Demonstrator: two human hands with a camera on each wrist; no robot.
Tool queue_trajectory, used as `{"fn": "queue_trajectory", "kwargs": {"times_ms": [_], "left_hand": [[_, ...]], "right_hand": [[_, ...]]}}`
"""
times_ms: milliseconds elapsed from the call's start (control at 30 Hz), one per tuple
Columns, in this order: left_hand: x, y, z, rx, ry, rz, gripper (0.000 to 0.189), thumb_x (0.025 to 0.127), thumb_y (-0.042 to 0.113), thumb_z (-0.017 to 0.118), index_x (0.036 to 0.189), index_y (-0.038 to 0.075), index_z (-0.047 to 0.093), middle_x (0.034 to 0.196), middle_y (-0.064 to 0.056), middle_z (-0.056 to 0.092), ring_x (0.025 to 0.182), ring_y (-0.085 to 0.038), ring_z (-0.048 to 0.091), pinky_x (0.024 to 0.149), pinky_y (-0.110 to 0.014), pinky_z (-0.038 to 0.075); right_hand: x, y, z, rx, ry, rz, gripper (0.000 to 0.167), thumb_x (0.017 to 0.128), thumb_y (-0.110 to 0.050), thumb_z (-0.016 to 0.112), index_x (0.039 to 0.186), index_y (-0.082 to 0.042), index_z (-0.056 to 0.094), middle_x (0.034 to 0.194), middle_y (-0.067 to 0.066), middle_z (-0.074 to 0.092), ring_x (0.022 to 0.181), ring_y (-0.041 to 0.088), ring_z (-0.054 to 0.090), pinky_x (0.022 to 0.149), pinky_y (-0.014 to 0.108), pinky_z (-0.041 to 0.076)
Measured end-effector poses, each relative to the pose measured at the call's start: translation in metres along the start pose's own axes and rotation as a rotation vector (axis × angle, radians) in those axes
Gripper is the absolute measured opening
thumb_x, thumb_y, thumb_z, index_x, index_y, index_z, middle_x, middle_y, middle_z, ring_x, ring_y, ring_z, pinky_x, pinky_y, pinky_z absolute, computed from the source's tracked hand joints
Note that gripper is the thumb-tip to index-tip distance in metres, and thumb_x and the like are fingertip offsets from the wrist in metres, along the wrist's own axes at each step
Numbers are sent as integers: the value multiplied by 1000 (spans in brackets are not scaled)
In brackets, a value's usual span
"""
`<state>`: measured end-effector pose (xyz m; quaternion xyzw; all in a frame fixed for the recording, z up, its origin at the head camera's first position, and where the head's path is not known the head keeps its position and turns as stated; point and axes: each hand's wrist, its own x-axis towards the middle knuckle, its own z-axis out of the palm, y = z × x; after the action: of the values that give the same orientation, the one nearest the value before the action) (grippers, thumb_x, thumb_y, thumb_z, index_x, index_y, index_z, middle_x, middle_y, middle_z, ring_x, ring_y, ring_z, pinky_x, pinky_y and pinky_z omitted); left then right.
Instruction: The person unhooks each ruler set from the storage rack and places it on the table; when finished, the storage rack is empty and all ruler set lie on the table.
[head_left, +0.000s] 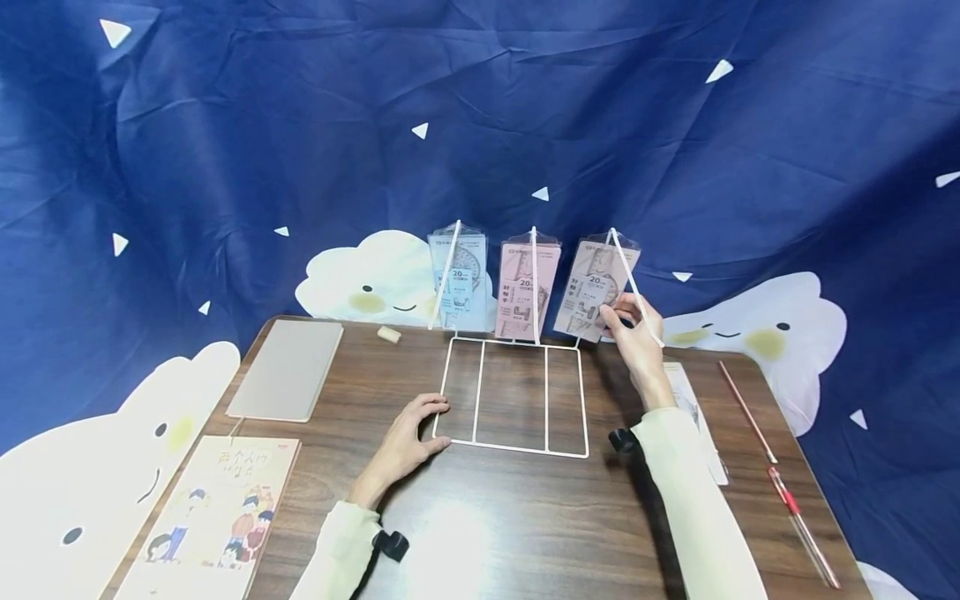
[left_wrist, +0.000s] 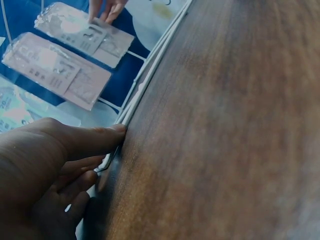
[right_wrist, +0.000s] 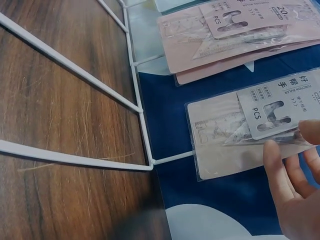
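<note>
A white wire rack point(head_left: 525, 450) stands on the table, with ruler-set packets hanging from its arms: blue point(head_left: 468, 287), pink point(head_left: 513, 292) and greyish beige point(head_left: 585, 287). My left hand point(head_left: 405, 437) holds the rack's front left corner; in the left wrist view its thumb presses on the wire and the other fingers curl beneath. At the back right, my right hand point(head_left: 637, 342) pinches the right edge of the beige ruler set point(right_wrist: 220, 135) between thumb and fingers. That packet hangs at a slight tilt.
On the left lie a grey notebook point(head_left: 285, 371) and an illustrated book point(head_left: 217, 508). An eraser point(head_left: 388, 334) sits near the back edge. Beside my right sleeve are a partly covered white packet point(head_left: 688, 392), a thin reddish stick point(head_left: 746, 410) and a red-capped pen point(head_left: 798, 517). Blue cloth hangs behind.
</note>
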<state>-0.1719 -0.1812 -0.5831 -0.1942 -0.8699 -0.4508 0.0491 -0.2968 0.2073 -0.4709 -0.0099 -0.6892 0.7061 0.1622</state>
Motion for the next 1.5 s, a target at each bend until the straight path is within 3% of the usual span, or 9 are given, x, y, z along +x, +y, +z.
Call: {"fn": "queue_trajectory", "kwargs": {"times_ms": [333,567,767,1167,1500], "left_hand": [[-1,0,2,0,-5,-18,53,80,6,88,129,0,69,140,-9,62,136,-30,54,115,-51,40],[-2,-1,2,-4,1,-7,52,80,6,88,128,0,69,140,-10,62,135,-31,55,114,-51,41],[-4,-1,3,-7,1,-11,52,80,5,88,128,-1,69,140,-10,62,136,-31,54,115,-51,40],[-5,1,2,-10,6,5,52,79,4,88,127,-3,69,139,-14,63,134,-34,56,113,-53,41],[1,3,1,-8,4,12,52,79,4,88,126,-5,69,139,-15,63,134,-35,55,114,-53,40]], "right_hand": [[-7,-23,6,77,-71,-16,32,93,8,70,114,24,52,96,14,64,80,14,71,80,32,63],[-4,-9,1,99,-49,-30,29,94,7,70,112,22,53,90,10,63,74,11,69,76,29,63],[-7,0,-5,39,-39,-70,27,94,4,72,112,18,57,90,9,64,74,8,69,75,27,63],[-35,-5,-19,42,-47,-81,26,95,5,70,111,19,55,96,12,62,79,9,70,79,30,63],[-55,-19,-24,40,-55,-93,23,94,9,69,108,20,54,90,11,65,75,8,70,75,29,63]]}}
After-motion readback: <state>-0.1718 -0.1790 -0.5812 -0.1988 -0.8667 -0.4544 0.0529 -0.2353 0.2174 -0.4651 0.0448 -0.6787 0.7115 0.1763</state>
